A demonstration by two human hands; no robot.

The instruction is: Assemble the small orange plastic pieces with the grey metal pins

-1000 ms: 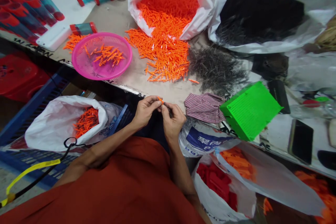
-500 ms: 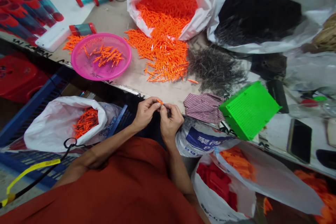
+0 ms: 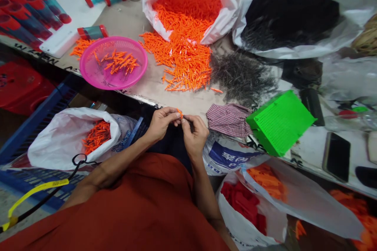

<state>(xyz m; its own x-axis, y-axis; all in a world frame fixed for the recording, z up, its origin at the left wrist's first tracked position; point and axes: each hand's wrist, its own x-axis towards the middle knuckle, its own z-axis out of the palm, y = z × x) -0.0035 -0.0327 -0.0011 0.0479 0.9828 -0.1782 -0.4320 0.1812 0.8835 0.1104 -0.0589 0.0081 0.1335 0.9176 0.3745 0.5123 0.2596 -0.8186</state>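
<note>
My left hand (image 3: 162,124) pinches a small orange plastic piece (image 3: 179,113) between thumb and fingertips, close to the table's front edge. My right hand (image 3: 194,132) is closed beside it, thumb and forefinger meeting at the piece's lower end. Whether the right fingers also hold a thin dark part is too small to tell. Beyond my hands lies a heap of similar orange pieces (image 3: 188,62), spilling from a white sack (image 3: 150,8). To its right is a pile of thin black pieces (image 3: 241,74). A pink basket (image 3: 85,68) at left holds several orange pieces with dark ends.
A checked cloth (image 3: 228,119) and an upturned green basket (image 3: 281,123) lie right of my hands, with a phone (image 3: 336,157) farther right. Below the table edge stand a white sack of orange pieces (image 3: 47,145) and bags with red and orange parts. Red-capped tubes (image 3: 35,2) fill the back left.
My hands have drawn slightly apart, the right one shifting a little to the right. The orange piece between the fingertips has turned and sits a bit higher.
</note>
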